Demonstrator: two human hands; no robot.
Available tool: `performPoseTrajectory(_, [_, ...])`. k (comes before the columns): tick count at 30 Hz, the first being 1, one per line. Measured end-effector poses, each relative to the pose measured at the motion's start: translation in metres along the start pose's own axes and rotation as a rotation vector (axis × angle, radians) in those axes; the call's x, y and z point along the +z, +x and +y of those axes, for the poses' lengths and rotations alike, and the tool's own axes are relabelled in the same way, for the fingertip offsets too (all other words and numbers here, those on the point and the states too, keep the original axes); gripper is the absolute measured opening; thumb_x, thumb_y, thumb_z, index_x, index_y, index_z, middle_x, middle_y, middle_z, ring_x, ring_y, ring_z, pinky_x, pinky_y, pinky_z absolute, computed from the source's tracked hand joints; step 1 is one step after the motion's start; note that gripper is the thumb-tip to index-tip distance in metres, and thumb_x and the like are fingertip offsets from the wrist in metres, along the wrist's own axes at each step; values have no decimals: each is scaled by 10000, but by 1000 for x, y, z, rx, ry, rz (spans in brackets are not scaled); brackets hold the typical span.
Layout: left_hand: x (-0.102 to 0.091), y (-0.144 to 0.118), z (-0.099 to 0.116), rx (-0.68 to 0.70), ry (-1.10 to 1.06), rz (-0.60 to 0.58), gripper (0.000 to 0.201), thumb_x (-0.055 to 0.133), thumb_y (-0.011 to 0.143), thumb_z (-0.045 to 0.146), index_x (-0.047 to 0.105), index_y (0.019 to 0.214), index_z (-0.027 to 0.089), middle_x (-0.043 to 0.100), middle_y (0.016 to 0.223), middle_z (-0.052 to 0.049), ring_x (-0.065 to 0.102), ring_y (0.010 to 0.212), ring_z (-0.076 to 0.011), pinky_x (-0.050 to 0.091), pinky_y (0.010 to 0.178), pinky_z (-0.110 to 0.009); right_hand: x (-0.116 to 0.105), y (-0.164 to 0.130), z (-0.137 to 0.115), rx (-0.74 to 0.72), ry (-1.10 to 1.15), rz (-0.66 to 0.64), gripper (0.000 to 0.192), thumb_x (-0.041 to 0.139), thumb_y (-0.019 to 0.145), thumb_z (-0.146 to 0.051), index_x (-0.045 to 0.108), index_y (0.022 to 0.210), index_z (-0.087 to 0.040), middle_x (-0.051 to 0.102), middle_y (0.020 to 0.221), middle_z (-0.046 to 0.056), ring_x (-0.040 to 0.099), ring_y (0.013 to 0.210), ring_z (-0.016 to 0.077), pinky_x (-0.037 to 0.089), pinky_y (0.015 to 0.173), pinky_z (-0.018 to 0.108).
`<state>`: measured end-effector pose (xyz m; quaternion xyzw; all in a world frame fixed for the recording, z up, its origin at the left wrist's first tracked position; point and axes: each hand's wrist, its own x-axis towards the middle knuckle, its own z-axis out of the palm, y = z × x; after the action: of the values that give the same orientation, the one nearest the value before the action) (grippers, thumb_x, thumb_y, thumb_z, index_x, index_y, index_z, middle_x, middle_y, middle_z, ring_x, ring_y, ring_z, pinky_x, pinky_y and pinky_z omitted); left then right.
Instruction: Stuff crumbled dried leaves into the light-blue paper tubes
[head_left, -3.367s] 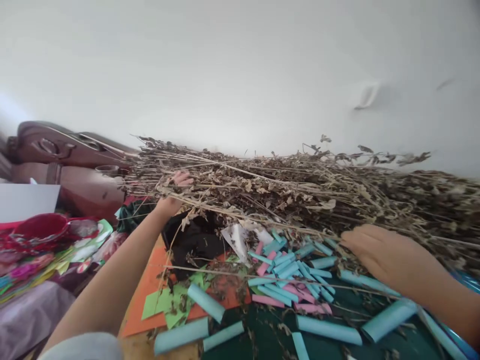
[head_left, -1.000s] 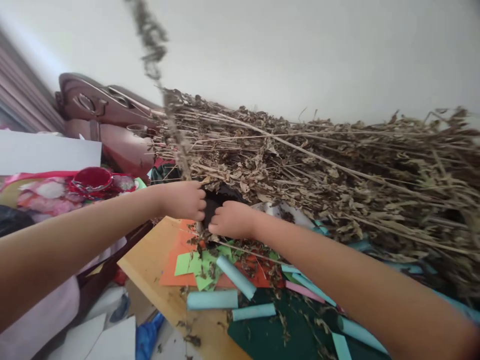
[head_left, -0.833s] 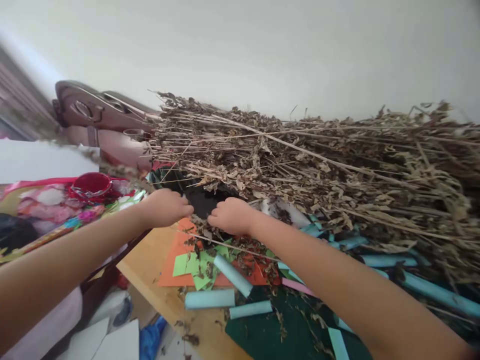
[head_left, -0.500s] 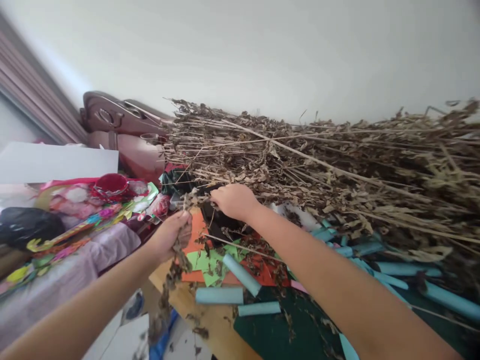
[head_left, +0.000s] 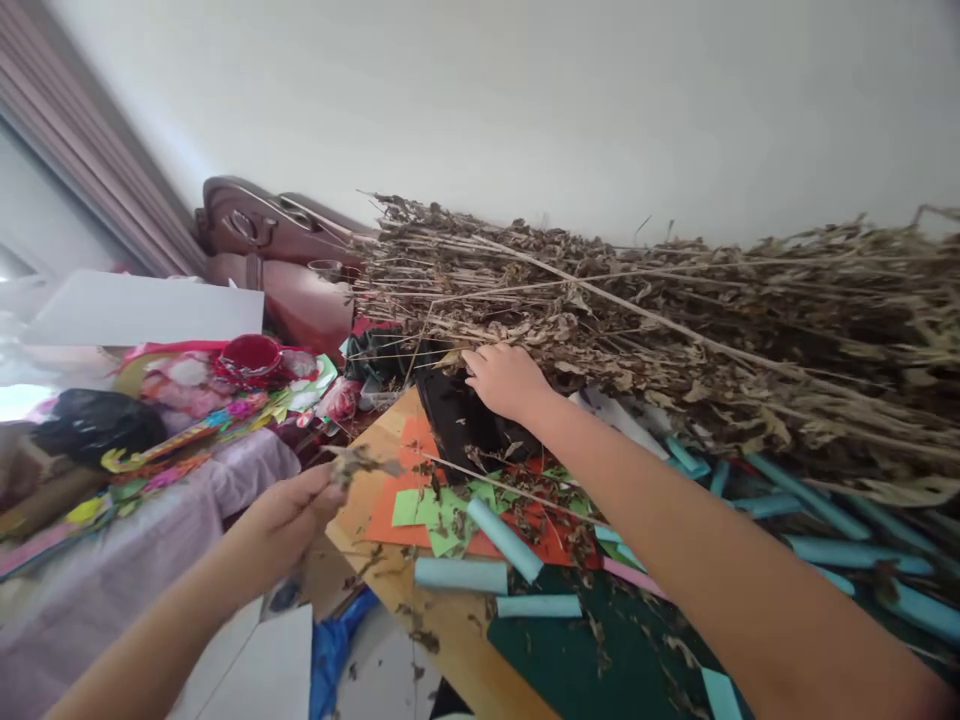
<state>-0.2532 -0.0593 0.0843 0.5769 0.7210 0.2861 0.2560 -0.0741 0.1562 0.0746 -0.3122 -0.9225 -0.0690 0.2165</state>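
Note:
My left hand (head_left: 296,515) is closed on a dried plant sprig (head_left: 360,463), blurred by motion, whose tip points right over the table's left edge. My right hand (head_left: 506,380) reaches to the near edge of a big heap of dried plant stalks (head_left: 637,300). Its fingers are curled down on dried stalks there, and the palm side is hidden. Just below that hand lies a black object (head_left: 454,415), perhaps a bag or box, with leaf crumbs on it.
Orange paper (head_left: 386,520), green paper scraps (head_left: 435,515) and light blue paper rolls (head_left: 461,574) lie on the wooden table (head_left: 450,640), strewn with leaf bits. Colourful crafts and a red basket (head_left: 251,360) stand at left. A white wall (head_left: 525,110) rises behind.
My left hand has moved left and down, away from my right hand, with the sprig in it. The right hand stays near the heap's edge. The view has shifted slightly.

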Motion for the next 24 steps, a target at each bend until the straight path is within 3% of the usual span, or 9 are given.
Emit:
performPoseTrajectory(2, [1,1,29,162,493,-123,238,343,780,324,452,637,167,489,573,3,460,533,-119,334,499,-212,-18,-18,-6,-50,82,51,414,410,789,-312,399,1164,-137,466,1154,108,392,1055,236,291,880,370])
performPoseTrajectory(4, [9,2,58,332,878,-146,174,339,766,210,481,675,163,519,606,-22,485,543,-139,338,499,-232,-42,-43,-9,-67,308,74,404,363,809,-332,409,1157,-133,448,1179,91,371,1087,201,272,914,332])
performPoseTrajectory(7, [32,4,99,643,1132,-134,156,388,708,88,510,755,173,531,629,-44,512,587,-167,355,513,-255,-76,-94,-9,-3,734,-145,423,243,837,-398,454,1109,-152,528,1072,82,484,961,171,379,804,296])
performPoseTrajectory(10, [67,5,134,859,1137,-157,109,433,714,126,504,779,177,543,640,-49,522,608,-175,367,508,-259,-102,-154,-9,74,915,-393,463,285,804,-475,441,1124,-178,572,965,70,537,833,172,425,667,264])
performPoseTrajectory(12, [94,5,152,983,1081,-159,76,440,729,168,496,781,173,545,634,-50,526,600,-174,373,501,-260,-114,-193,-8,226,891,-427,442,357,780,-468,450,1108,-187,597,838,53,547,692,162,419,561,244])
performPoseTrajectory(15, [136,3,171,1143,998,-185,99,433,740,196,488,819,171,552,645,-51,536,595,-186,385,482,-272,-126,-245,-4,458,765,-331,372,412,766,-425,495,1044,-191,594,767,41,533,644,164,407,533,245])
performPoseTrajectory(19, [186,1,185,1277,895,-206,135,453,723,173,482,855,162,556,632,-43,546,589,-203,410,486,-299,-134,-299,2,632,628,-248,356,400,780,-377,448,1089,-206,585,856,55,542,757,183,426,612,275])
performPoseTrajectory(21, [204,-1,189,1319,860,-223,123,451,719,149,486,837,154,558,632,-43,552,593,-203,422,490,-303,-136,-317,3,649,494,-184,398,419,772,-363,393,1138,-210,561,965,74,529,847,191,425,672,297])
performPoseTrajectory(24, [224,-4,194,1350,837,-270,102,429,732,143,491,812,134,569,669,-62,563,629,-208,435,494,-306,-135,-330,1,546,120,-106,425,497,723,-367,426,1107,-199,521,1056,94,484,936,228,391,735,348])
